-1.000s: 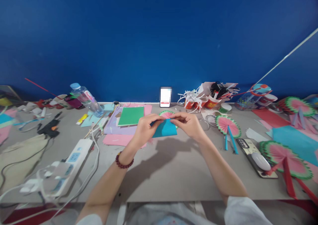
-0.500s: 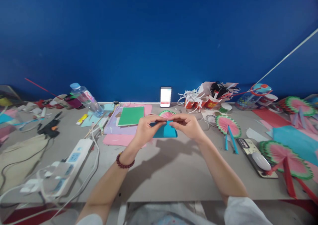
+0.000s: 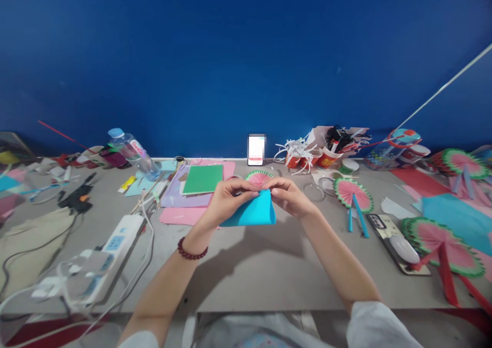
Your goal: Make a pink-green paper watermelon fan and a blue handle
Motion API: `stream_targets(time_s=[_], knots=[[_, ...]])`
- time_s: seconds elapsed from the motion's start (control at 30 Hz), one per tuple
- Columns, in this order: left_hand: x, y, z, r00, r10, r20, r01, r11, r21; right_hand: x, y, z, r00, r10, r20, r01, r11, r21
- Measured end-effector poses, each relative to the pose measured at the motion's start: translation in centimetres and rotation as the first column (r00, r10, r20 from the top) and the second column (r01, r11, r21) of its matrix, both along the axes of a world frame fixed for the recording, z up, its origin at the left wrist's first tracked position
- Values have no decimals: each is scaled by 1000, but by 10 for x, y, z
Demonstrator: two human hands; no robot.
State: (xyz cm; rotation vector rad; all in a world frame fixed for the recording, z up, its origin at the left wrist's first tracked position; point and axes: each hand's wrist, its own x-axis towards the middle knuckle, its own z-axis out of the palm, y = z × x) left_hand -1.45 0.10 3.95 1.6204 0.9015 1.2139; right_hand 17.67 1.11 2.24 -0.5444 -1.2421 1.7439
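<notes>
A folded sheet of blue paper [image 3: 251,212] is held above the middle of the grey table [image 3: 261,266]. My left hand [image 3: 226,200] pinches its upper left edge, a dark red bead bracelet on that wrist. My right hand [image 3: 290,197] pinches its upper right corner, fingers closed. Just behind the hands lies a small pink and green pleated paper fan [image 3: 258,177], partly hidden by my fingers.
Green, purple and pink paper sheets [image 3: 196,189] lie to the left, with a water bottle [image 3: 134,153], glue gun [image 3: 75,198] and power strip [image 3: 115,245] with cables. Finished watermelon fans [image 3: 442,240], a phone [image 3: 392,235] and red cups [image 3: 319,157] stand on the right. A small phone [image 3: 256,149] leans on the blue wall.
The blue paper has swung toward me and shows a larger, curved face. Both hands stay pinched on its top edge and have moved slightly closer together.
</notes>
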Motion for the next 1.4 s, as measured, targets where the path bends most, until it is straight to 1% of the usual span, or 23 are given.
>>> stream_targets(time_s=[0.17, 0.5, 0.6, 0.77, 0.97, 1.2, 1.27, 1.33, 1.4], knots=[[1, -1, 2, 1000, -4, -11, 4, 1000, 20, 0, 1, -2, 999, -39, 3, 39, 999, -28], [1, -1, 1, 1000, -18, -22, 20, 996, 87, -1, 4, -5, 983, -144, 114, 143, 990, 21], [1, -2, 2, 999, -3, -37, 7, 994, 105, -1, 5, -5, 981, -148, 125, 147, 989, 18], [3, -3, 3, 999, 19, -41, -14, 993, 116, -2, 5, -6, 988, -137, 75, 138, 990, -8], [3, -3, 3, 999, 22, -44, -17, 993, 114, -2, 6, -6, 983, -157, 93, 159, 987, -11], [3, -2, 3, 997, 6, -75, 1, 996, 91, -2, 6, -4, 986, -145, 87, 147, 989, -9], [3, -2, 2, 995, 41, -90, -30, 992, 120, -2, 5, -4, 983, -157, 95, 159, 987, -11], [3, -2, 1, 987, 116, -111, -94, 979, 180, -1, 5, -2, 979, -169, 117, 170, 985, 2], [3, -3, 1, 972, 196, -130, -157, 952, 262, -1, 4, 1, 969, -182, 166, 177, 983, 48]])
